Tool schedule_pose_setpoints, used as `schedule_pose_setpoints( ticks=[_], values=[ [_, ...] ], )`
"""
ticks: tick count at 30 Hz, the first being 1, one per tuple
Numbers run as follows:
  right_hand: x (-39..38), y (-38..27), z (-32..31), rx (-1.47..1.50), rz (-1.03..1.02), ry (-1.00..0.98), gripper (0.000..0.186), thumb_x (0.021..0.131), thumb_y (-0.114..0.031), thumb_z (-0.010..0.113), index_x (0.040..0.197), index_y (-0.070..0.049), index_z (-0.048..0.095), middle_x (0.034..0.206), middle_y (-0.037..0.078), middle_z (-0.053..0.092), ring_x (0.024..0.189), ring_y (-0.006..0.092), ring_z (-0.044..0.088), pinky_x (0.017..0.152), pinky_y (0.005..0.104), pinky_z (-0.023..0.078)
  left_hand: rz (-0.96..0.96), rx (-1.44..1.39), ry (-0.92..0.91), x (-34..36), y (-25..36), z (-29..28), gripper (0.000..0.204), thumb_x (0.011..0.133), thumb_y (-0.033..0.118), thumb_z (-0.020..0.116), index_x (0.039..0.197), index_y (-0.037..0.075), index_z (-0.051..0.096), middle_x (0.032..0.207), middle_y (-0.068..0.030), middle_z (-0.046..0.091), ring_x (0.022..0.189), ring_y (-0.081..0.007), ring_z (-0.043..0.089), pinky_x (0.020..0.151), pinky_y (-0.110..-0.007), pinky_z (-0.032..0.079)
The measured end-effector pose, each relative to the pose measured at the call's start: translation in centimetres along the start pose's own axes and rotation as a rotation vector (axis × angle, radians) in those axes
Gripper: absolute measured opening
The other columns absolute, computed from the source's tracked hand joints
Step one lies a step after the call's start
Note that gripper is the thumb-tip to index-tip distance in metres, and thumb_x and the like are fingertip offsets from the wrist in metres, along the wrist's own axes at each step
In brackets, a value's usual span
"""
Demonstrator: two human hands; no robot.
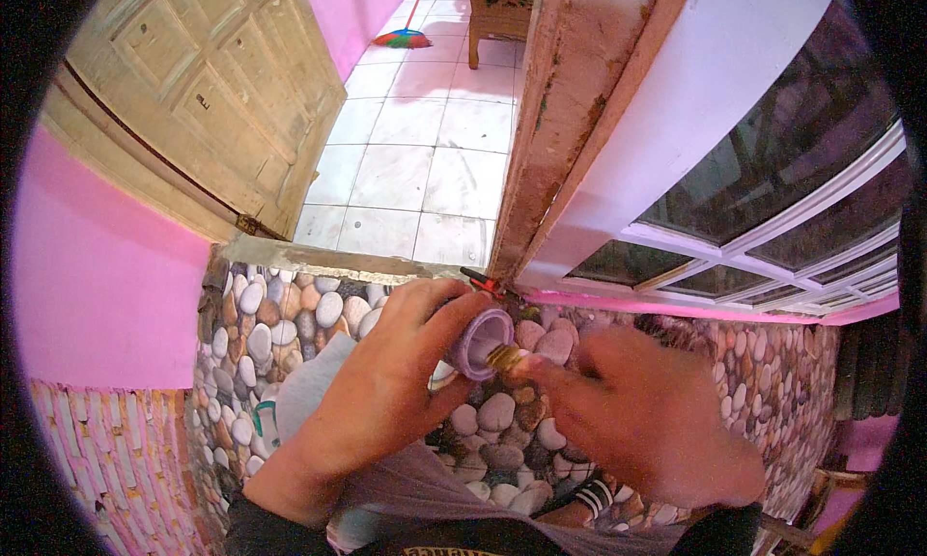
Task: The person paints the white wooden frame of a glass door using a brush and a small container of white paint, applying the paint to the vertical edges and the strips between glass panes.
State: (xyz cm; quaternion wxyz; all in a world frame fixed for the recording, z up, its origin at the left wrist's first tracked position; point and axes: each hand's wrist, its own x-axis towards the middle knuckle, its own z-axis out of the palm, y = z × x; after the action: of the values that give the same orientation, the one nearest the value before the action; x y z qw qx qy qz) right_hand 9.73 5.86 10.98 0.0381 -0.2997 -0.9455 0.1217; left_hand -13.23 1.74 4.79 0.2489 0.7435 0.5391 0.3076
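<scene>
My left hand [396, 368] is closed around a small pale round pot [472, 317], tipped so that its opening faces me and to the right. My right hand [618, 411] is closed on a brush [524, 365], whose short bristle end is at the mouth of the pot, partly inside. Beyond my left hand, an orange-and-black tool [490, 284] lies at the foot of the wooden door frame [521, 170]. The right hand is slightly blurred.
A pebble-patterned floor [502, 416] is below me, with my legs and a foot on it. A concrete threshold [290, 255] leads to white tiles, a broom [404, 39] and wooden furniture [497, 6]. An open door [222, 93] stands left, a paned window [763, 208] right.
</scene>
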Motion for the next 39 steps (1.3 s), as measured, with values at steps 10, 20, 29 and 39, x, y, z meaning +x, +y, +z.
schedule_pose_setpoints(
  ticks=[10,20,29,39],
  values=[
    [-1.5,2.7,1.8,0.559,0.286,0.239,0.016,0.090,-0.010,0.072,0.104,-0.002,0.072,0.084,0.010,0.070,0.072,0.0186,0.068,0.062,0.0300,0.051,-0.024,-0.024,0.013,-0.2,-0.6,0.1,0.065,0.076,0.004,0.078,0.134,0.001,0.049,0.129,-0.0202,0.055,0.122,-0.0400,0.053,0.102,-0.044,0.046],
    [-3.0,4.5,4.0,1.008,0.357,-0.160,0.025,0.096,-0.021,0.068,0.113,-0.003,0.066,0.081,0.008,0.070,0.065,0.0195,0.067,0.059,0.0333,0.053,-0.041,-0.036,0.003,0.0,-0.5,0.8,0.068,0.076,0.007,0.083,0.136,0.003,0.050,0.128,-0.0189,0.059,0.122,-0.0355,0.058,0.104,-0.041,0.046],
    [-4.0,4.5,5.3,1.531,0.688,-0.121,0.024,0.100,-0.019,0.061,0.113,0.001,0.055,0.077,0.011,0.068,0.058,0.0139,0.064,0.053,0.0267,0.052,-0.105,0.025,0.058,-0.1,-0.8,0.2,0.060,0.077,0.005,0.079,0.130,0.001,0.051,0.123,-0.0200,0.060,0.118,-0.0392,0.057,0.100,-0.043,0.047],
    [-0.2,3.5,4.4,1.479,0.721,0.272,0.030,0.101,-0.021,0.058,0.121,0.000,0.054,0.081,0.009,0.067,0.064,0.0153,0.066,0.055,0.0266,0.053,-0.084,0.011,0.072,-0.3,-0.6,-0.2,0.060,0.078,0.005,0.079,0.131,0.003,0.051,0.124,-0.0186,0.060,0.118,-0.0377,0.058,0.100,-0.043,0.047]
  ],
)
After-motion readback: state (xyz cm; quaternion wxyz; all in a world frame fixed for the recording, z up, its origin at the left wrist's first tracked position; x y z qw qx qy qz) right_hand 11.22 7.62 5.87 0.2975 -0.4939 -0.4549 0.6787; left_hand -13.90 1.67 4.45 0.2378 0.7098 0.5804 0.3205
